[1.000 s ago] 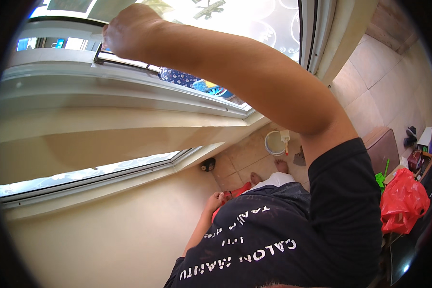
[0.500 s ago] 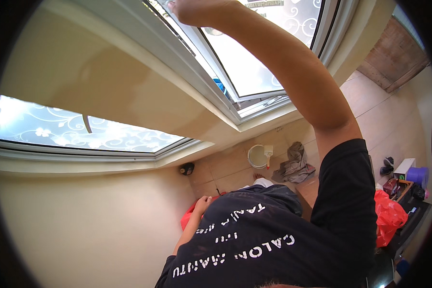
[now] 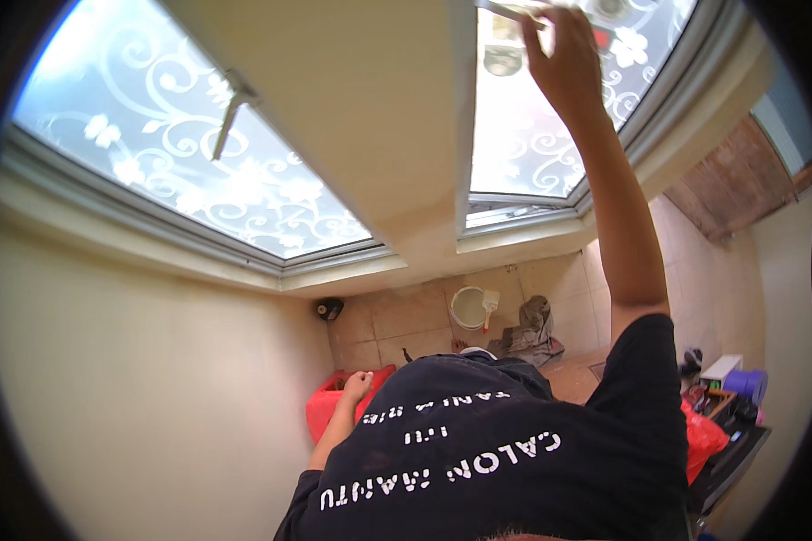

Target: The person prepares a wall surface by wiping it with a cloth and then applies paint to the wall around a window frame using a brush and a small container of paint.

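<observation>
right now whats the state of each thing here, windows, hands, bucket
right hand: raised, gripping a thin bar at the top of the right window
left hand: hanging low, empty, fingers loosely curled
left window: shut, handle angled
white bucket: upright on floor, brush leaning in it
grey rag: crumpled on floor

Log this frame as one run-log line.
right hand: raised, gripping slim tool at frosted window | left hand: lowered beside red bag, empty | floor: white bucket, grey rag
</observation>
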`<state>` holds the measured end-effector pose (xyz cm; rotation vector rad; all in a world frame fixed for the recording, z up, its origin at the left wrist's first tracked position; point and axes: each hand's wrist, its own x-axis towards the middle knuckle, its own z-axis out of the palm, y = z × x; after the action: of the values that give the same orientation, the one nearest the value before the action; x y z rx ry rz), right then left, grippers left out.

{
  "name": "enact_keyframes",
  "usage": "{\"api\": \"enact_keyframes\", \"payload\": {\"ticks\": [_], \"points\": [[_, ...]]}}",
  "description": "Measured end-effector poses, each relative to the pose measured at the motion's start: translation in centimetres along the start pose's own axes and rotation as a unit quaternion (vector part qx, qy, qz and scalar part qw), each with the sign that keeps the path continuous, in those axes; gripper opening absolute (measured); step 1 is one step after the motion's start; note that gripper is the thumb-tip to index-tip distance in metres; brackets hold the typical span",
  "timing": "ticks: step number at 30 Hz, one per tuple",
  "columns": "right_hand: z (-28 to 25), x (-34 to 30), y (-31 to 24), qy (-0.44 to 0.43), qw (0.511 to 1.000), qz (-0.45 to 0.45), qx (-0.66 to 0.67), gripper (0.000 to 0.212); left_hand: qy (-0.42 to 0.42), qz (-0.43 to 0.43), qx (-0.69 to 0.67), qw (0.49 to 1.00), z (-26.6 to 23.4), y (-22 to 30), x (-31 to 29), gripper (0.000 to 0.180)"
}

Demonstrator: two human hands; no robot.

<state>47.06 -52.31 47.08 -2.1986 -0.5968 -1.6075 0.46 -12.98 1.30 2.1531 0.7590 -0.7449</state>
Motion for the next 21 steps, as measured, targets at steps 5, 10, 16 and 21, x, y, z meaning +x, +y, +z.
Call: {"api": "enact_keyframes", "payload": {"ticks": [5,10,16,21], "points": [[-3.2,-6.9,-5.2,-0.023,0.989,0.06,0.13,0.008,0.148,0.11,-0.049,0.982,-1.3,-2.2,3.1,0.04],[-5.9,-13.2,-9.8,-0.149,0.95,0.141,0.234,0.006,0.331,0.285,-0.164,0.884,-14.8,12.7,0.6,0.026],[-6.0,-16.7,-14.8,-0.28,0.885,0.147,0.342,0.005,0.545,0.441,-0.044,0.712,-28.7,29.3,-9.0,0.025],[-6.2,-20.9,-19.5,-0.381,0.834,0.16,0.365,0.01,0.62,0.514,-0.001,0.593,-35.2,36.5,-10.4,0.029]]}}
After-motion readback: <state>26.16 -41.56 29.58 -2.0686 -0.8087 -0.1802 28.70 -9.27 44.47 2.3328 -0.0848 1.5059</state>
